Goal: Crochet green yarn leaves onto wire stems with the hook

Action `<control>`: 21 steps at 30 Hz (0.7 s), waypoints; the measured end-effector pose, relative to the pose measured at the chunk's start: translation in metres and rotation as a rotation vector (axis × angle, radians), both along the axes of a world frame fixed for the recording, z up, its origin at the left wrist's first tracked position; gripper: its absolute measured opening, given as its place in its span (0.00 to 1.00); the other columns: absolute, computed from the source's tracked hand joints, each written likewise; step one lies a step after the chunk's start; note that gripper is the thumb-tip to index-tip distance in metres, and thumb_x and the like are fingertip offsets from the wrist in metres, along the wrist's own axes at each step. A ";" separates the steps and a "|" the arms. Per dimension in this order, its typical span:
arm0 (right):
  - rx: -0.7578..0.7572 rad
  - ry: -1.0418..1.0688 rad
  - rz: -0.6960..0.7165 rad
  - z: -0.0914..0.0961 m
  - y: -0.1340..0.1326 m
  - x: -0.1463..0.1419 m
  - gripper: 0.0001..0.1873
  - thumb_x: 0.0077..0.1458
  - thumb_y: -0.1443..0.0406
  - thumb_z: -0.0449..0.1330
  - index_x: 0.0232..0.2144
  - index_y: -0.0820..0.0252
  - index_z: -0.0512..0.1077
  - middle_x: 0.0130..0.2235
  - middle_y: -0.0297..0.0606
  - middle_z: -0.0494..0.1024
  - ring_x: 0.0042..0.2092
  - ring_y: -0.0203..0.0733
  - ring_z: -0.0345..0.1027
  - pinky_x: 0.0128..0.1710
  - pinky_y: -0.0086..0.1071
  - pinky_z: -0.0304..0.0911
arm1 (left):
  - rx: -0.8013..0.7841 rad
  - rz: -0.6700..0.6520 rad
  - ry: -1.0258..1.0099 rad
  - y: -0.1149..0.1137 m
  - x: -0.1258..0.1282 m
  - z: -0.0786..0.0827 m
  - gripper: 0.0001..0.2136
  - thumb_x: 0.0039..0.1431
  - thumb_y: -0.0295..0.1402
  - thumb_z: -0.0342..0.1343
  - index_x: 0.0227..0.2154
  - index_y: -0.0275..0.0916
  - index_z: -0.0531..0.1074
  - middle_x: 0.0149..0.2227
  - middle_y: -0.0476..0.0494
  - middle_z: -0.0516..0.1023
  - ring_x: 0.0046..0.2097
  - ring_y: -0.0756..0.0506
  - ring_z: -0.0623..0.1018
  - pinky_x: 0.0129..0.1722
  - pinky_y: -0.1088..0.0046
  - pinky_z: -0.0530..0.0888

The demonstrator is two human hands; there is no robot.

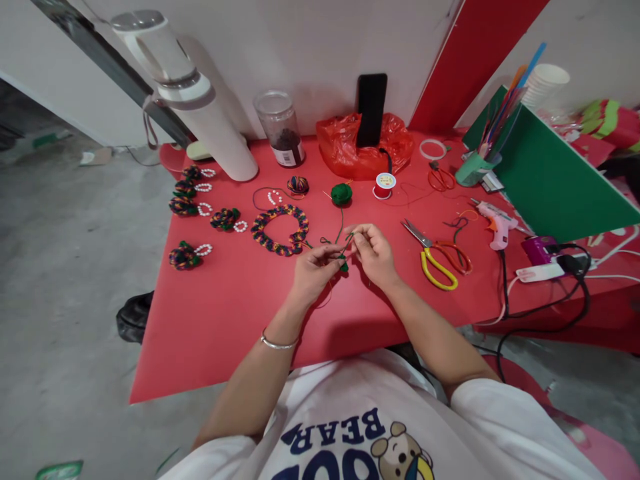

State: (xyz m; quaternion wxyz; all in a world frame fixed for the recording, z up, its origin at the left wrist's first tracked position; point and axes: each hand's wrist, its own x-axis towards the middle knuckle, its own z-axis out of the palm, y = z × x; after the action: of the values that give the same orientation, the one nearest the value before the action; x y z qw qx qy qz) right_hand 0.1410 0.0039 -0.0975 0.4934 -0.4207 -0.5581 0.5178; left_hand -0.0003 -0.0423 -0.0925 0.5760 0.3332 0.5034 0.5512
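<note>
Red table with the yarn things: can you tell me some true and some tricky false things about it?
1. The left hand and the right hand both pinch the thin green yarn strand. True.
2. The yellow-handled metal scissors lie left of both hands. False: they lie on the red table, right of the right hand.
3. The flat black phone stands upright at the crumpled red plastic bag. True.
4. The pink-and-white glue gun is in the right hand. False: it lies on the table, untouched.
5. The round green yarn ball sits beyond the hands. True.
</note>
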 end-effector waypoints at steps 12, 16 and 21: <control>-0.267 0.290 0.096 0.004 0.002 -0.002 0.22 0.52 0.46 0.67 0.36 0.53 0.66 0.26 0.25 0.74 0.20 0.29 0.62 0.17 0.24 0.58 | -0.053 -0.161 0.006 -0.004 -0.003 -0.008 0.15 0.47 0.38 0.72 0.35 0.35 0.80 0.25 0.44 0.81 0.20 0.50 0.75 0.18 0.76 0.69; -0.324 0.361 0.088 0.006 0.004 0.000 0.23 0.50 0.48 0.70 0.38 0.52 0.67 0.25 0.24 0.73 0.20 0.29 0.63 0.16 0.23 0.58 | -0.056 -0.157 -0.064 -0.003 -0.003 -0.004 0.18 0.41 0.37 0.75 0.35 0.36 0.80 0.26 0.45 0.81 0.21 0.48 0.77 0.18 0.75 0.70; -0.347 0.424 0.113 0.006 0.006 0.002 0.23 0.49 0.51 0.71 0.41 0.52 0.68 0.25 0.23 0.73 0.21 0.29 0.65 0.17 0.23 0.59 | -0.059 -0.202 -0.149 -0.004 -0.003 -0.003 0.18 0.41 0.38 0.76 0.33 0.36 0.79 0.25 0.46 0.80 0.22 0.48 0.78 0.18 0.77 0.70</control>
State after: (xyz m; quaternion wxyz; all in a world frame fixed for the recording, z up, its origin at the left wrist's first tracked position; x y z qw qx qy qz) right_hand 0.1431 0.0095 -0.0911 0.4900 -0.3495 -0.3678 0.7089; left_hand -0.0035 -0.0464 -0.0957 0.6738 0.3232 0.4395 0.4985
